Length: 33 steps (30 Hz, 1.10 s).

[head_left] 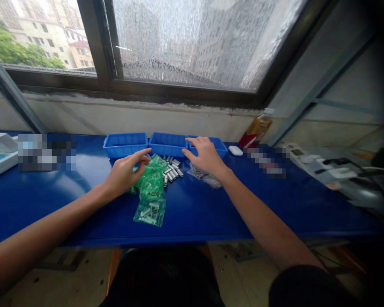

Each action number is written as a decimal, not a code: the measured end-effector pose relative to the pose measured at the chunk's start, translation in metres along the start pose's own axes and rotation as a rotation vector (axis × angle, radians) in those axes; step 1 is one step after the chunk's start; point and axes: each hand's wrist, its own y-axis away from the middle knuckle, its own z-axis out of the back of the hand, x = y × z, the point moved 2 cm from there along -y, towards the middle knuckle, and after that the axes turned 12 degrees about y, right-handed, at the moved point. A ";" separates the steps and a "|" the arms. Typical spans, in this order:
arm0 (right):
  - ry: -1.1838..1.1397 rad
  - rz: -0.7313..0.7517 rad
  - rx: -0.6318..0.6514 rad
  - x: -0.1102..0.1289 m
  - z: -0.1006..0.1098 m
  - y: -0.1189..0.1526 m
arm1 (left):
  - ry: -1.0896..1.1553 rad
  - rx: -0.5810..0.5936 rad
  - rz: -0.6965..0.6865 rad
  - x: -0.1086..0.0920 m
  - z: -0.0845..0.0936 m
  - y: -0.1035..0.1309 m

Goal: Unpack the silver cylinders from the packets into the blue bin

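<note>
My left hand [123, 174] hovers at the left side of a heap of green plastic bags [152, 181], its index finger stretched forward and the others partly curled, with nothing visible in it. At the near end of the heap, a see-through green bag [150, 212] contains small metal parts. Several short silver metal cylinders [173, 171] lie loose beside the heap. My right hand [208, 157] is open, thumb and fingers apart, in front of the right blue bin [223, 150]. Below it lies a clear plastic bag [208, 179] with small parts, partly hidden by my wrist.
The left blue bin [124, 150] and middle blue bin [168, 150] stand along the back of the blue table [205, 217]. A white oval case [235, 150] and a bottle [256, 129] are at back right. Power strips [310, 161] and cables lie farther right.
</note>
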 end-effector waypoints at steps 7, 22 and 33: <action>-0.101 0.161 0.155 0.017 0.004 0.003 | -0.037 0.100 -0.021 0.005 -0.003 -0.005; -0.290 0.231 0.288 -0.026 -0.016 0.041 | -0.210 0.509 0.059 0.022 -0.025 -0.034; -0.022 0.013 0.095 -0.029 -0.029 -0.027 | -0.378 0.267 0.091 0.065 -0.011 -0.089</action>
